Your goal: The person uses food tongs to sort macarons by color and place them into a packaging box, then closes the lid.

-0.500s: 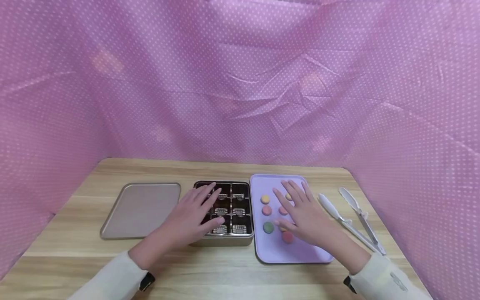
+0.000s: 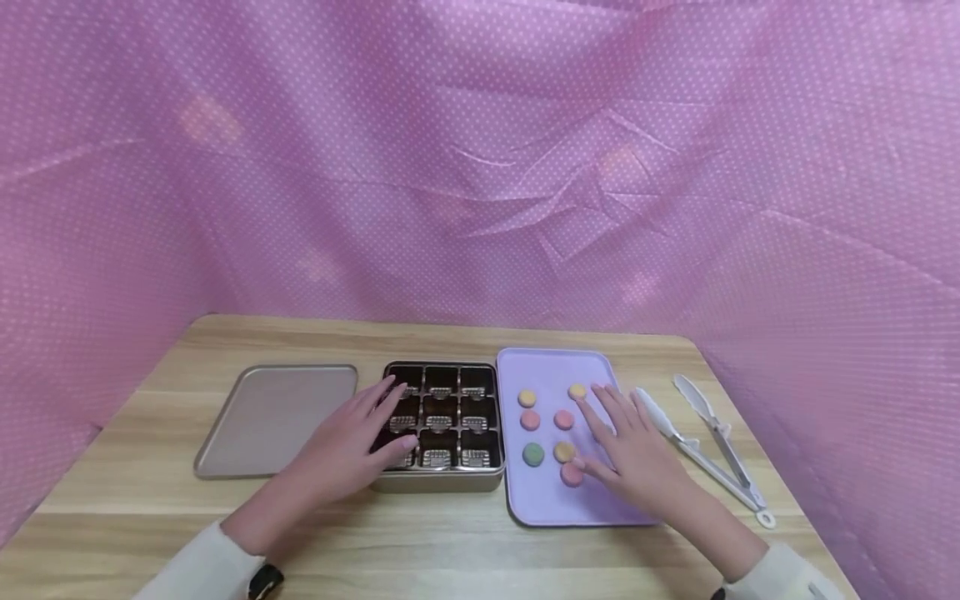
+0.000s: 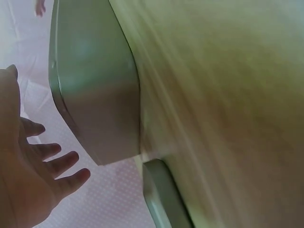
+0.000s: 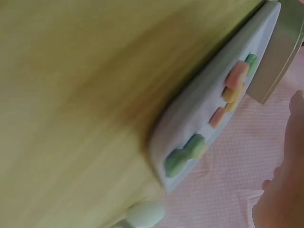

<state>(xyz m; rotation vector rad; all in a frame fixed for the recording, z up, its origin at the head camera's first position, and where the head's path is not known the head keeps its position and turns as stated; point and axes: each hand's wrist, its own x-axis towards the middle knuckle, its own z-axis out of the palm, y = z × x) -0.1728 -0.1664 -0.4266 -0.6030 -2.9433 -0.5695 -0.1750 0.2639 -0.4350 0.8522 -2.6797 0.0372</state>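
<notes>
My left hand hovers with spread fingers over the left side of a metal box divided into several square compartments. In the left wrist view that hand is apart from the box wall. Above the right part of a lilac tray is my right hand, fingers spread and holding nothing. Round macarons lie on the tray: a green one, pink ones and yellow ones. Two green macarons in the right wrist view are hidden by my right hand in the head view.
A flat metal lid lies left of the box. Tongs with pale tips rest spread apart right of the tray. The wooden table is bordered by pink dotted cloth.
My hands have moved apart: the left towards the left, the right towards the right. More of the compartments and macarons shows between them. Box, tray and tongs stay in place.
</notes>
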